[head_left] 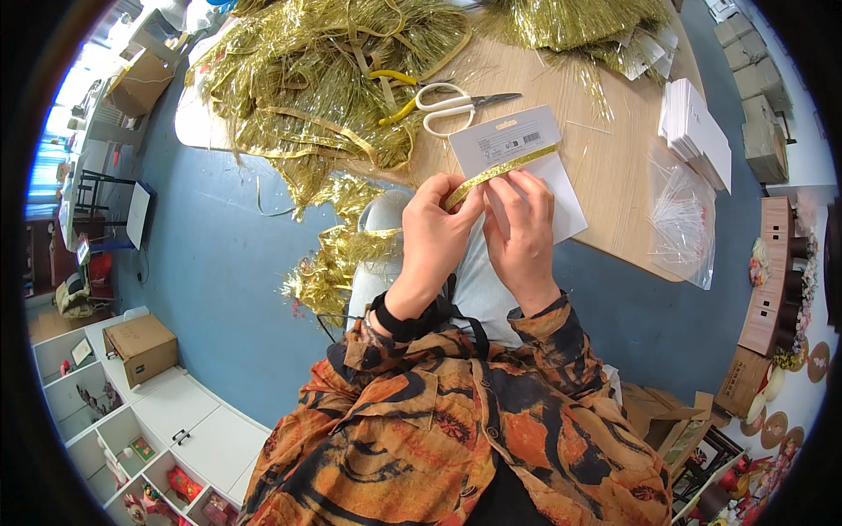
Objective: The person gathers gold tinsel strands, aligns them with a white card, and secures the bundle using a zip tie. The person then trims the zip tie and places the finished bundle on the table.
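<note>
A flat glittery gold ribbon (524, 159) runs slantwise across a white card (564, 203) with small print on its upper part. My left hand (436, 232) is closed in a pinch on the ribbon's lower left end. Beside it, my right hand (524, 241) is closed too, its bent fingertips gripping the ribbon against the card; the thumb is partly hidden. Just beyond the card lie white-handled scissors (469, 105), their blades pointing right. Pliers with yellow handles (399, 111) rest beside them, partly in gold tinsel fringe (307, 79).
More tinsel (570, 26) lies at the table's far side. A stack of white cards (697, 131) and a clear bag of thin white sticks (682, 215) sit at the wooden table's (614, 206) right edge. Tinsel trails (338, 254) hang beside my left leg.
</note>
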A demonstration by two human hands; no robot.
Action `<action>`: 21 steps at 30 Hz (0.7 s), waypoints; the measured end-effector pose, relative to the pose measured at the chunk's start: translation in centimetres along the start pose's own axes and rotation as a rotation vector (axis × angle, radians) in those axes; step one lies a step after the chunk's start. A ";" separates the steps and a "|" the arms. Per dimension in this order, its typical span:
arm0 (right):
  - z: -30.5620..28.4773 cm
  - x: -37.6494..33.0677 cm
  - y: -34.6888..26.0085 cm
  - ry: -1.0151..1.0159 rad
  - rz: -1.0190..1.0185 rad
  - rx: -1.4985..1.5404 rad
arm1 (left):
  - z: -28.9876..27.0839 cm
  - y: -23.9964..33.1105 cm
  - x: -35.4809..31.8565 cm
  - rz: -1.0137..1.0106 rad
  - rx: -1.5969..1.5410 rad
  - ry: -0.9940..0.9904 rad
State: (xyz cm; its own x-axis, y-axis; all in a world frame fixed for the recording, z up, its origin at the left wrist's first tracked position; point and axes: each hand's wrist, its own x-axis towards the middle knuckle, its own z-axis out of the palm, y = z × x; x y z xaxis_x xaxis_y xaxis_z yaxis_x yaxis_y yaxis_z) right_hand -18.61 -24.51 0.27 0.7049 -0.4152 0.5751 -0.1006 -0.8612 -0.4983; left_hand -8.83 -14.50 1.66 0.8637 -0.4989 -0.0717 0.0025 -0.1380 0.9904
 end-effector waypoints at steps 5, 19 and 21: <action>0.2 0.0 -0.2 0.019 0.019 -0.025 | -1.8 1.5 -0.8 0.151 0.214 0.022; -0.5 0.0 -0.6 0.012 0.046 0.050 | -2.4 0.8 -0.4 0.084 0.125 0.038; -0.8 0.1 -0.8 0.016 0.049 0.063 | -2.4 0.9 -0.5 0.090 0.120 0.035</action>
State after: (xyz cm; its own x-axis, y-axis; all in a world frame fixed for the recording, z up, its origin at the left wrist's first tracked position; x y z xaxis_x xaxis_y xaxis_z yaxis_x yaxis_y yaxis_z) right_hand -18.99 -24.12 1.21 0.6890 -0.4610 0.5593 -0.0896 -0.8199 -0.5655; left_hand -8.02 -12.32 2.85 0.8750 -0.4835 0.0229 -0.1338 -0.1961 0.9714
